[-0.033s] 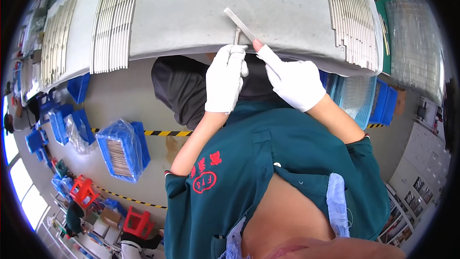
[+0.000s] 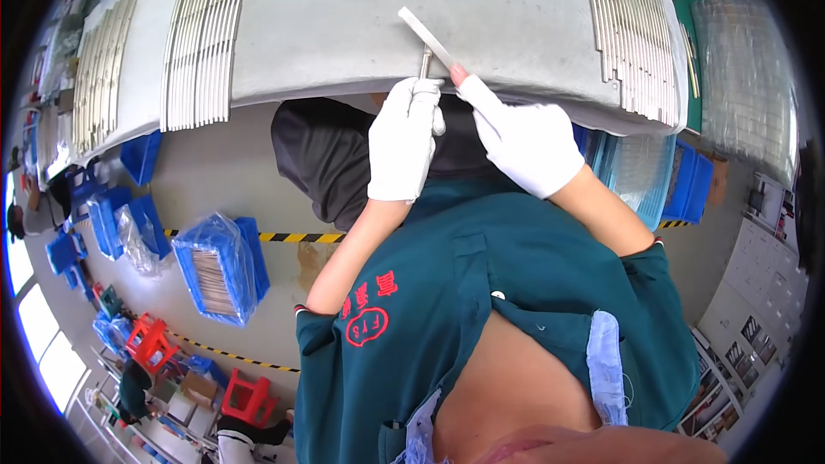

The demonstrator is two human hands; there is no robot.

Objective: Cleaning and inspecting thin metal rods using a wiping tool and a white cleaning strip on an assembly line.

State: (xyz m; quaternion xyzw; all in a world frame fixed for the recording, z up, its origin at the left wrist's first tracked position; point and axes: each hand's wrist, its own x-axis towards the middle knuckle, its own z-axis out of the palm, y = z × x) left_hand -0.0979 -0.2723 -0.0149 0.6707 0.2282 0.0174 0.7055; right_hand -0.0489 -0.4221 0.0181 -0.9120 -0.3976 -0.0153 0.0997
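Observation:
My left hand (image 2: pixel 402 141), in a white glove, is closed around a thin silvery metal rod (image 2: pixel 426 61); only its far end sticks out above the fingers. In my right hand (image 2: pixel 531 148), also gloved but with a bare fingertip showing, a flat whitish strip (image 2: pixel 424 36) is gripped by its near end. The strip slants up and to the left, across the rod's tip. They look to be touching, though the exact contact cannot be made out. Both hands are at the near edge of the grey-covered table (image 2: pixel 344 17). The rod's lower part is hidden in my glove.
Similar metal rods lie in rows on the table at the left (image 2: pixel 206 43), far left (image 2: pixel 105 73) and right (image 2: pixel 632 43). Clear plastic trays (image 2: pixel 743 77) are stacked at the far right. A plastic-wrapped blue crate (image 2: pixel 215 271) of rods stands on the floor at left, beyond it red stools (image 2: pixel 249 397).
My right hand and the whitish strip have shifted slightly up and to the left along the rod's tip. My left hand with the rod has hardly moved.

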